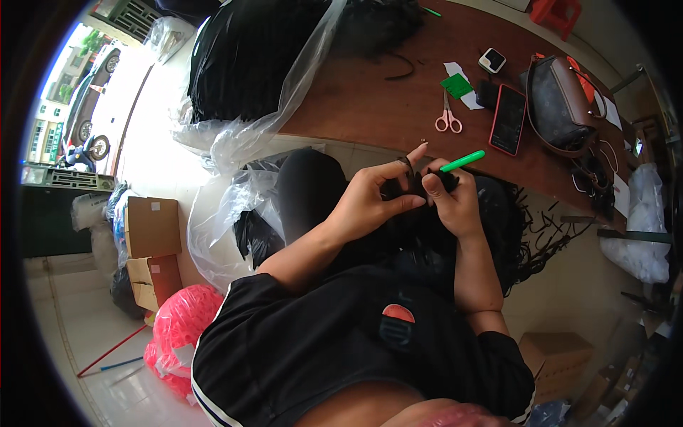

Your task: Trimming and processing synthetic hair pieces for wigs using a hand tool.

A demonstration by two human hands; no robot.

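Both my hands are raised over my lap, close together near the table's front edge. My right hand (pixel 454 203) is closed around a bright green, pen-shaped handle (pixel 464 161) and some black material; the tool's lower end is hidden. My left hand (pixel 373 193) faces it with thumb and forefinger curved, a thin black strip (pixel 407 165) looped by the fingers. Shadow hides part of what lies between the hands. A mass of black strips (pixel 544 238) hangs beside my right forearm.
On the brown table (pixel 384 99) lie pink-handled scissors (pixel 448 122), a green piece (pixel 457 86) on white paper, a red-edged phone (pixel 508 119), a white device (pixel 492 60), a handbag (pixel 562 103) and sunglasses (pixel 592 178). Black bundles (pixel 245 64) in clear plastic stand left; cardboard boxes (pixel 151 228) behind.
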